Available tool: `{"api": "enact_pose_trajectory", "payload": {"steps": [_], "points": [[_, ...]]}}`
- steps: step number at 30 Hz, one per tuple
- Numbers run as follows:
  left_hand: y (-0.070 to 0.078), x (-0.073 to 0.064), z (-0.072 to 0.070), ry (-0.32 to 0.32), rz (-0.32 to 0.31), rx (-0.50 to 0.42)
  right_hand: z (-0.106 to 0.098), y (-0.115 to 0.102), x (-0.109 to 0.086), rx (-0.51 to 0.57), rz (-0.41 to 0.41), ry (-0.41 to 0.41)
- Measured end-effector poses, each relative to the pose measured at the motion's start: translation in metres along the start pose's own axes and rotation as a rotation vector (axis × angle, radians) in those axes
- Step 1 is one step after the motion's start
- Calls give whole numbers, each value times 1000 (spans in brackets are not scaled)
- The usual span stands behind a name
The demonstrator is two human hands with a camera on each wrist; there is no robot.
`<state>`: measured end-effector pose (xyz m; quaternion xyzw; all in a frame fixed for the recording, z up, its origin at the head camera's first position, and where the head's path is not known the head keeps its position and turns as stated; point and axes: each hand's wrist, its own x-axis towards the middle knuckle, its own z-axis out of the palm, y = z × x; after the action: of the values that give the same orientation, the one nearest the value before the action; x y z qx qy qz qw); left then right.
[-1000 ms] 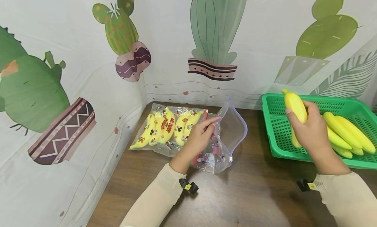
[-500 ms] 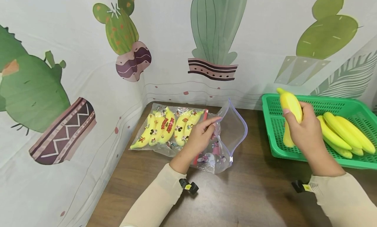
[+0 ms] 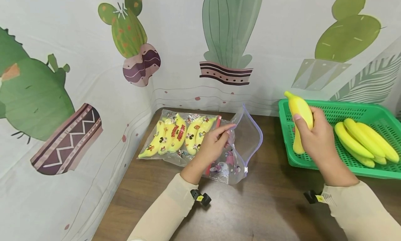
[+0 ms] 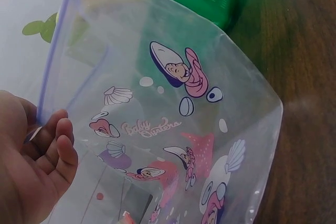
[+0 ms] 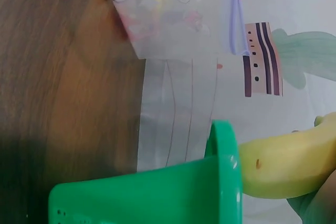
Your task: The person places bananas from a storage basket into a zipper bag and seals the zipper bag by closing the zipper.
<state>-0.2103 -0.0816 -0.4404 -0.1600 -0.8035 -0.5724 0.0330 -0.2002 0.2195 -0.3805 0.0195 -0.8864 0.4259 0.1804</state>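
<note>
My left hand (image 3: 214, 142) pinches the purple-edged rim of a clear slider bag (image 3: 230, 168). The bag's mouth gapes toward the right; cartoon prints cover its side, as the left wrist view shows up close. My right hand (image 3: 321, 136) grips a yellow banana (image 3: 300, 110) above the left part of a green basket (image 3: 286, 147). Below that banana, a second yellow length (image 3: 298, 144) shows beside the fingers, probably another banana in the same grip. In the right wrist view, the banana (image 5: 283, 156) is beyond the basket's rim (image 5: 228, 182).
Several bananas (image 3: 364, 140) lie in the right part of the basket. On the left, a filled printed bag with a red slider strip (image 3: 218, 122) holds several bananas (image 3: 177, 135). A cactus-patterned cloth (image 3: 178, 74) hangs behind the wooden table (image 3: 260, 213).
My right hand has moved left with the banana, from over the bananas in the basket toward its left side. My left hand and the clear slider bag have stayed in place.
</note>
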Motion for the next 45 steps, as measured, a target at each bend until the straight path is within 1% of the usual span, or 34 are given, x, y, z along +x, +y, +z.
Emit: {"api": "enact_pose_trajectory", "payload": {"steps": [9,13,18,24,32,40,45], "points": [[2,0,1,4,-1,16,2,-12,-2,32,-15,3],[2,-1,1,1,-2,12,4,-16,-3,67,-18,2],[2,-1,1,-4,-4,9,9,-21,-4,117,-57,-9],[1,0,2,-14,10,8,13,-27,-3,165,-104,-12],[0,-1,4,-2,2,18,20,-37,-4,188,-115,-10],[2,-3,7,-7,8,10,27,-47,-6,232,-162,-47],[1,-3,7,-15,19,29,35,-52,-8,221,-168,-73]]}}
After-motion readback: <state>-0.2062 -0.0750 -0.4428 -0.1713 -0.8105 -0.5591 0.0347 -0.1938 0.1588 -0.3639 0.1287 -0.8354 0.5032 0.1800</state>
